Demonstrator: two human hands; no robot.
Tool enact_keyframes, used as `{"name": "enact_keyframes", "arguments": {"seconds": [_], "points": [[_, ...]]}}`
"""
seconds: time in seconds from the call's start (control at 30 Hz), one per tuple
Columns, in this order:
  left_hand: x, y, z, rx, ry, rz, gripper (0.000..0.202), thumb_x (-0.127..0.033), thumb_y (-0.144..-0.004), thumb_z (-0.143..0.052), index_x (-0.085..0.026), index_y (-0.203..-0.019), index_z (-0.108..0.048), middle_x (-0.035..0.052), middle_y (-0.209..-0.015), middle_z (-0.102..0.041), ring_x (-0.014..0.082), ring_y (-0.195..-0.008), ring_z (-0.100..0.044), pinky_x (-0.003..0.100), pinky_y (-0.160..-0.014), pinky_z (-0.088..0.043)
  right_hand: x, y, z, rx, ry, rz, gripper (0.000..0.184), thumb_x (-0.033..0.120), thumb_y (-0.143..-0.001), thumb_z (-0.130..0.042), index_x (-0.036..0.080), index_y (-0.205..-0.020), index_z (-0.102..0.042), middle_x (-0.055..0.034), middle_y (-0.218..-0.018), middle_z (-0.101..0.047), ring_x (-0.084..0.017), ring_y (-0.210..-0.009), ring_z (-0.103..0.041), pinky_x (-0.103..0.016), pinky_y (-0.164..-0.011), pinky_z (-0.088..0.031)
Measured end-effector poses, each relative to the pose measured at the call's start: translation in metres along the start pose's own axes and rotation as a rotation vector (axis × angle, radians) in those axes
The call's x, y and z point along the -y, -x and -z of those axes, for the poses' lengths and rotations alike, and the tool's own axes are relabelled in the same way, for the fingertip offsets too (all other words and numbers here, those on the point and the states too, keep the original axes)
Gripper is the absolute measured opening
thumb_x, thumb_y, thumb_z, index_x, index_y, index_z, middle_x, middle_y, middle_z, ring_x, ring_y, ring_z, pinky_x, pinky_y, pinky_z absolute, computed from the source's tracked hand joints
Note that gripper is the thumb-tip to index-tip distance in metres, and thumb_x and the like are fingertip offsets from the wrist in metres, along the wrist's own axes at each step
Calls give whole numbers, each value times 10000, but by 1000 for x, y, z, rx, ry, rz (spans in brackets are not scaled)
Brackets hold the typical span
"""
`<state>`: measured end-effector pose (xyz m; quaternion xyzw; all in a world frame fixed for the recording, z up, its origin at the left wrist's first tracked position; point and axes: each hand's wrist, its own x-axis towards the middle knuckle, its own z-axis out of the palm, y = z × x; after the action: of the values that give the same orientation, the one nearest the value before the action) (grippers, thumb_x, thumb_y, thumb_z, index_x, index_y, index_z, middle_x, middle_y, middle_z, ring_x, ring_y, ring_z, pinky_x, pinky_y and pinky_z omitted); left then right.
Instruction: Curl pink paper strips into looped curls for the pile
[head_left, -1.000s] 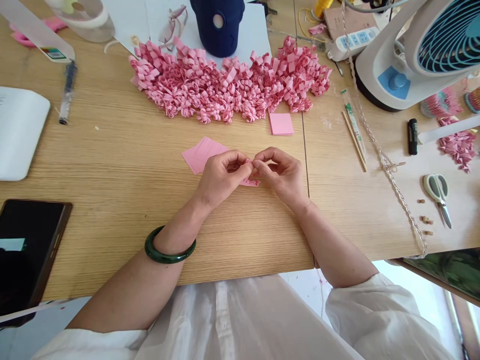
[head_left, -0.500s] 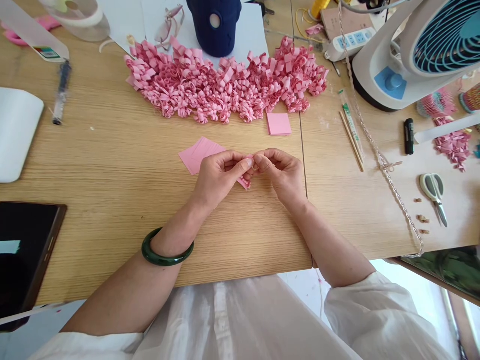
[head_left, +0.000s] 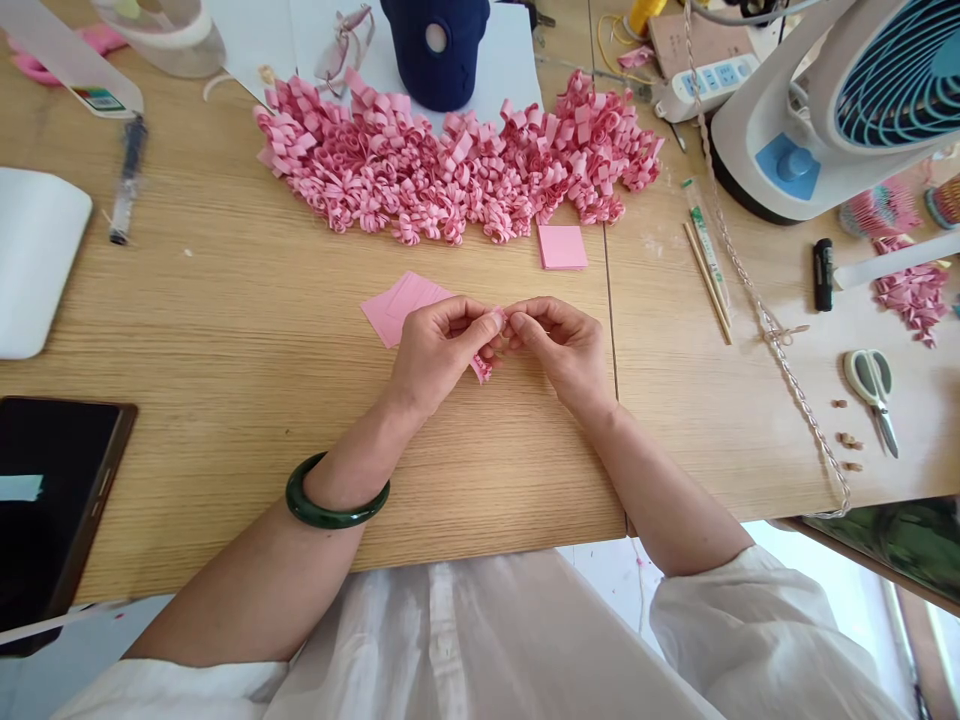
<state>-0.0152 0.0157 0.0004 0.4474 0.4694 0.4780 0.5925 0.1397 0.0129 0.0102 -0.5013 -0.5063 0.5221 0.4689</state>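
Observation:
My left hand (head_left: 442, 350) is closed, its thumb and fingers pinching a small pink paper strip piece (head_left: 482, 370) with a curled edge, which sticks out below the fingertips. My right hand (head_left: 566, 350) is closed too, its fingertips pinched at the same pink paper and meeting the left fingertips. Most of the held paper is hidden by the fingers. Behind my left hand lie fanned pink paper slips (head_left: 401, 308) with cut lines. A small stack of pink paper squares (head_left: 562, 247) lies beyond my right hand.
A long heap of curled pink paper flowers (head_left: 450, 170) spans the back, with a dark blue cup-like object (head_left: 435, 55) behind it. At right are a fan (head_left: 795, 150), wooden sticks (head_left: 707, 283), a braided cord (head_left: 750, 290) and scissors (head_left: 874, 395). A tablet (head_left: 52, 500) lies left.
The whole view has shifted slightly. Both hands stay pinched together at the paper; its curled end has turned a little downward and left under the fingers.

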Motion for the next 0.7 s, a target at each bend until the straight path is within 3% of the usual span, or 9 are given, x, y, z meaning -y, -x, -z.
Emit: {"name": "enact_keyframes", "arguments": {"seconds": [0.33, 0.7], "points": [[3, -1, 6, 7, -130, -105, 179, -337, -847, -744, -186, -752, -733, 12, -701, -728, 122, -579, -651, 214, -507, -516, -5, -6, 4, 177, -270, -168, 381, 501, -728, -881, 199, -834, -674, 35, -711, -676, -114, -662, -674, -306, -711, -651], [-1, -1, 5, 33, -143, -80, 252, -400, -835, -776, -169, -748, -724, 26, -683, -730, 120, -529, -652, 210, -473, -492, -6, -7, 6, 141, -115, -80, 328, 457, -772, -855, 187, -849, -685, 11, -760, -693, -100, -680, -652, -258, -675, -591]]}}
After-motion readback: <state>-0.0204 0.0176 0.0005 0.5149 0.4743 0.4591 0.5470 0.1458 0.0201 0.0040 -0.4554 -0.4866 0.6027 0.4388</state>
